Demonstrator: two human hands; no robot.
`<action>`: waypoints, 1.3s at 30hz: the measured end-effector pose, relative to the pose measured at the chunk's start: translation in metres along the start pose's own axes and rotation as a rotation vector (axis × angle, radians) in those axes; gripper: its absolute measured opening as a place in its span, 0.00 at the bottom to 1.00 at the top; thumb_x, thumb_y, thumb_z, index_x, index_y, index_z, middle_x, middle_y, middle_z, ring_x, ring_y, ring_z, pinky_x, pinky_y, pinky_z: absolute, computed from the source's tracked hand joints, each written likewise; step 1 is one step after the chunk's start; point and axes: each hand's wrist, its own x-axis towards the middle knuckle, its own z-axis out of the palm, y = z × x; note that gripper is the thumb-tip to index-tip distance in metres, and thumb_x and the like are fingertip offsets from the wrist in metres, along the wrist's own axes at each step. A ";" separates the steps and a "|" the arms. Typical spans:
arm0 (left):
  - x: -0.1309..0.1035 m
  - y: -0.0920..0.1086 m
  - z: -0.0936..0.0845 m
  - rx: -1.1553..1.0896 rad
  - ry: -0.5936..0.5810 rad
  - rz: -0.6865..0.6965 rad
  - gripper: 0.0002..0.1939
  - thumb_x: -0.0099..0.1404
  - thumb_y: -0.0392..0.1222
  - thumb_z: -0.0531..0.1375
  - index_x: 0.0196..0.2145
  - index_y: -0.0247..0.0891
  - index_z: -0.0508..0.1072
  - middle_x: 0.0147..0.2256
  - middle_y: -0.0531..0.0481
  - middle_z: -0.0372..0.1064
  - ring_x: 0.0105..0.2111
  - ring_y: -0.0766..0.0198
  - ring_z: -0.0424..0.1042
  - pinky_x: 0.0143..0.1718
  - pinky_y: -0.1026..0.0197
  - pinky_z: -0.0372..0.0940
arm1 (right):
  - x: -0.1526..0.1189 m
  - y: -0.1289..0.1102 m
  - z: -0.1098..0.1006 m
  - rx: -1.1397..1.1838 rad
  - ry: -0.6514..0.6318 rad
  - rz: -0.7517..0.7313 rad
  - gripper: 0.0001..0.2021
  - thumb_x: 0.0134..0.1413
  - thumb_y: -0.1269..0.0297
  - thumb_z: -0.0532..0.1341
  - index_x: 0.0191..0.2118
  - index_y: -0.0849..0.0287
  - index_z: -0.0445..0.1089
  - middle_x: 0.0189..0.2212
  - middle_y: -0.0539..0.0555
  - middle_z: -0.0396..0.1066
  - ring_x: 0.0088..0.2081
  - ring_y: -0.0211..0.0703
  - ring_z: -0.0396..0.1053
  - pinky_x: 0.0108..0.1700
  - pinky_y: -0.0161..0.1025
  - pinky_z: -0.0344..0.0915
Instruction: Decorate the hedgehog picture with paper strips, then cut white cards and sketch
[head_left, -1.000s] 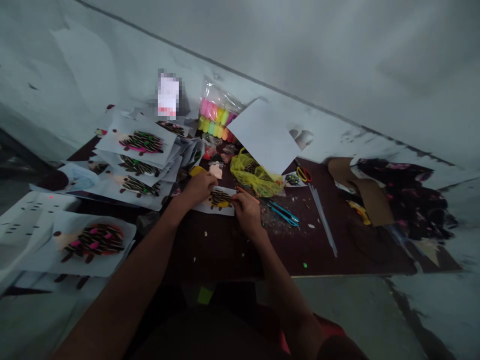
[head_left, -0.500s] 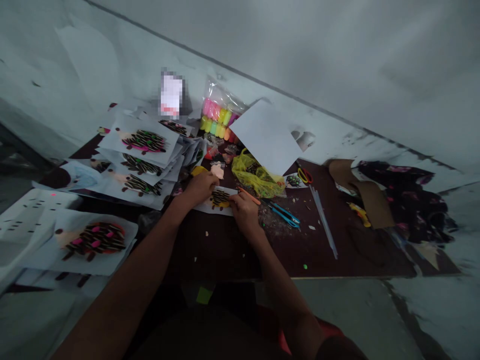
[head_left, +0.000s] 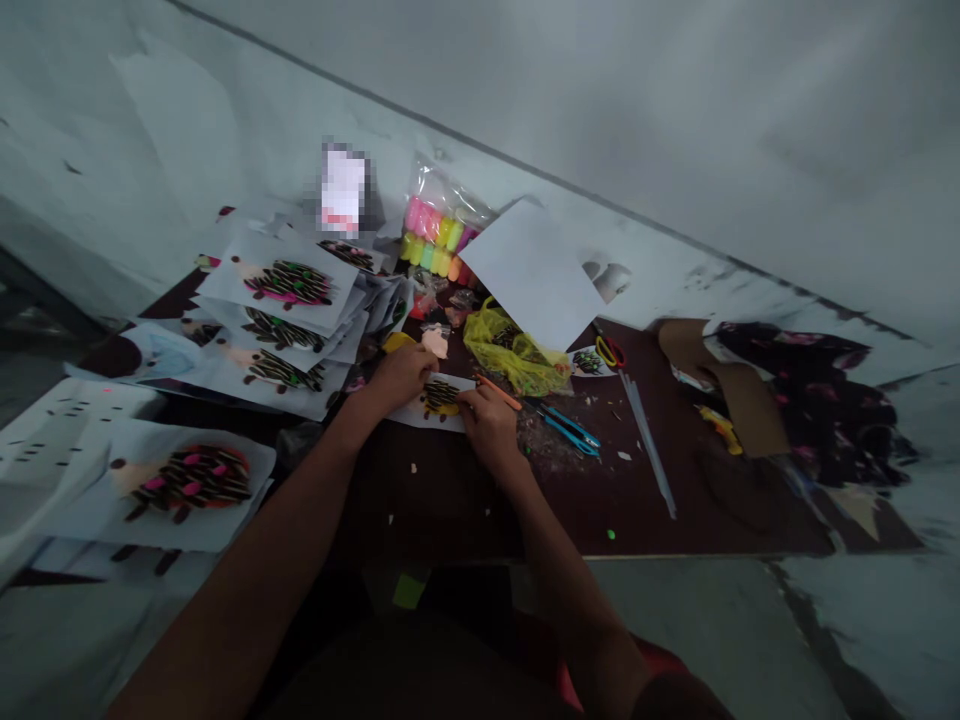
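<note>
A small white card (head_left: 442,421) with a hedgehog figure of dark sticks on a yellow body (head_left: 440,396) lies on the dark table between my hands. My left hand (head_left: 409,374) rests at the card's left side, fingers bent and drawn together near a pale pink lump (head_left: 435,341). At the right end of the figure, my right hand (head_left: 487,415) has thumb and fingers pinched against it. Whatever sits between the fingertips of either hand is too small to make out. An orange pen-like stick (head_left: 501,393) lies along my right hand; whether it is held I cannot tell.
Stacked hedgehog sheets (head_left: 292,285) fill the left. Behind are a bag of coloured bottles (head_left: 439,235), a yellow net bag (head_left: 514,350) and a white sheet (head_left: 532,275). Rightward lie blue snips (head_left: 566,427), scissors (head_left: 611,350), clear sticks (head_left: 649,445) and dark cloth (head_left: 810,400).
</note>
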 end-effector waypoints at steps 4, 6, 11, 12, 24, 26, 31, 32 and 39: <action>0.000 0.001 0.000 0.005 -0.003 0.000 0.15 0.59 0.30 0.54 0.33 0.38 0.80 0.37 0.43 0.77 0.41 0.55 0.72 0.45 0.55 0.68 | 0.000 -0.001 0.001 -0.020 -0.012 0.007 0.10 0.66 0.68 0.59 0.44 0.55 0.79 0.38 0.56 0.74 0.42 0.45 0.72 0.40 0.35 0.63; -0.001 0.002 -0.001 0.004 -0.008 -0.011 0.14 0.58 0.30 0.54 0.32 0.38 0.80 0.37 0.43 0.77 0.40 0.55 0.72 0.45 0.55 0.68 | 0.001 -0.002 0.001 -0.030 -0.014 0.002 0.10 0.66 0.68 0.59 0.43 0.55 0.79 0.37 0.56 0.74 0.42 0.45 0.72 0.40 0.35 0.63; 0.000 0.004 -0.004 0.007 -0.041 -0.033 0.14 0.59 0.29 0.54 0.33 0.37 0.80 0.39 0.42 0.77 0.42 0.55 0.73 0.45 0.56 0.67 | 0.001 -0.006 -0.001 -0.053 -0.027 0.002 0.10 0.67 0.68 0.59 0.42 0.56 0.79 0.37 0.56 0.74 0.41 0.44 0.72 0.40 0.35 0.63; 0.000 0.005 -0.005 0.010 -0.045 -0.032 0.14 0.60 0.29 0.54 0.34 0.37 0.80 0.39 0.42 0.77 0.42 0.55 0.73 0.46 0.56 0.67 | 0.002 -0.007 -0.002 -0.059 -0.035 0.006 0.10 0.67 0.68 0.59 0.42 0.56 0.79 0.37 0.56 0.74 0.41 0.44 0.72 0.40 0.35 0.63; -0.001 0.002 -0.003 0.016 -0.024 -0.005 0.14 0.59 0.28 0.54 0.33 0.37 0.80 0.38 0.43 0.77 0.42 0.55 0.73 0.45 0.56 0.67 | 0.014 -0.019 -0.010 -0.145 -0.176 0.090 0.11 0.67 0.69 0.58 0.44 0.57 0.80 0.38 0.58 0.75 0.39 0.44 0.71 0.35 0.36 0.60; -0.001 0.003 -0.003 0.013 -0.031 -0.003 0.14 0.59 0.29 0.54 0.33 0.37 0.79 0.38 0.43 0.77 0.42 0.55 0.73 0.45 0.56 0.67 | 0.014 -0.022 -0.013 -0.151 -0.207 0.116 0.12 0.67 0.68 0.58 0.45 0.57 0.80 0.39 0.58 0.76 0.40 0.44 0.72 0.35 0.36 0.60; 0.000 0.003 -0.003 0.018 -0.041 -0.014 0.14 0.59 0.29 0.54 0.33 0.37 0.79 0.38 0.43 0.77 0.41 0.56 0.73 0.45 0.57 0.67 | 0.009 -0.024 -0.027 -0.093 -0.197 0.166 0.11 0.68 0.65 0.58 0.45 0.56 0.79 0.43 0.56 0.77 0.44 0.43 0.73 0.41 0.34 0.62; 0.000 0.002 -0.003 0.018 -0.037 -0.013 0.14 0.59 0.29 0.54 0.33 0.37 0.79 0.38 0.43 0.77 0.41 0.56 0.73 0.45 0.57 0.67 | 0.007 -0.023 -0.031 -0.080 -0.175 0.183 0.11 0.68 0.64 0.58 0.46 0.55 0.79 0.45 0.56 0.77 0.45 0.43 0.73 0.43 0.34 0.63; -0.001 -0.002 0.000 0.022 -0.011 0.002 0.14 0.61 0.30 0.54 0.37 0.36 0.80 0.40 0.43 0.77 0.42 0.56 0.73 0.45 0.56 0.67 | 0.003 0.000 -0.048 -0.084 -0.120 0.309 0.13 0.67 0.66 0.57 0.47 0.56 0.79 0.44 0.58 0.79 0.43 0.46 0.74 0.41 0.36 0.62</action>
